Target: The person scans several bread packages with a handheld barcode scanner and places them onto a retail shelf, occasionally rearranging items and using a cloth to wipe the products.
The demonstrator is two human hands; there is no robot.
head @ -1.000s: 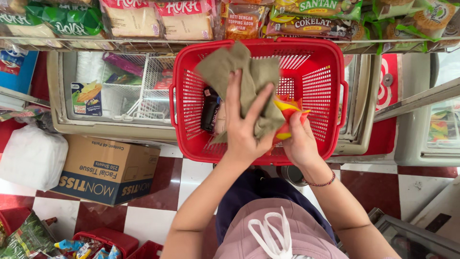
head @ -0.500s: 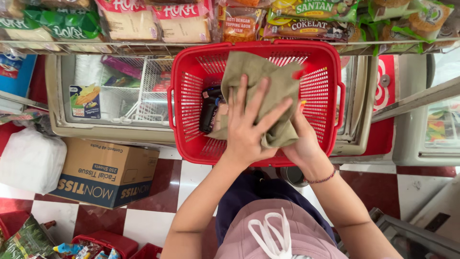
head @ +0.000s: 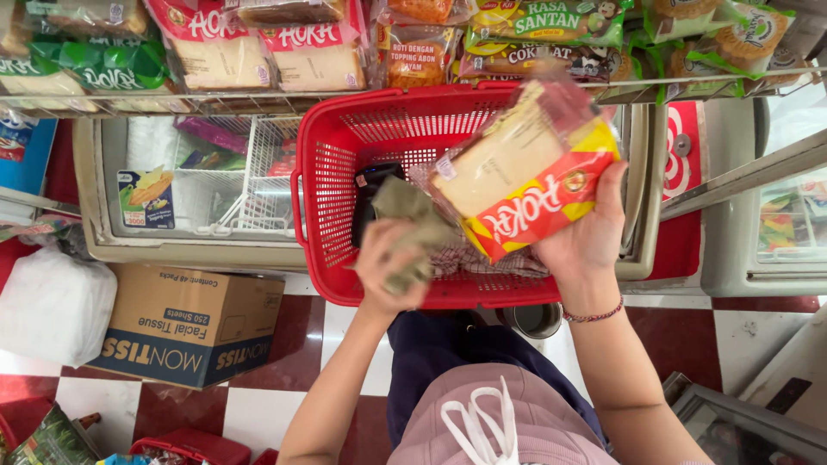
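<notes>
A red plastic shopping basket (head: 332, 164) rests on top of a chest freezer in front of me. My right hand (head: 586, 237) holds up a wrapped loaf of sliced bread (head: 517, 168) in a clear, red and yellow bag, tilted above the basket's right half. My left hand (head: 388, 267) is closed around a crumpled olive-green cloth (head: 413, 220) over the basket's near edge. A black object (head: 369, 191) and a checked fabric (head: 482, 263) lie inside the basket.
A wire shelf (head: 258, 102) with packaged breads runs across the top. The glass-lidded chest freezer (head: 172, 220) sits under the basket. A cardboard tissue carton (head: 185, 331) and a white sack (head: 47, 306) stand on the red-and-white tiled floor at left. Another freezer (head: 775, 232) is at right.
My right hand has drawn the bread loaf out from under the cloth and lifted it. My left hand has bunched the cloth, which was spread over the basket, and pulled it toward me.
</notes>
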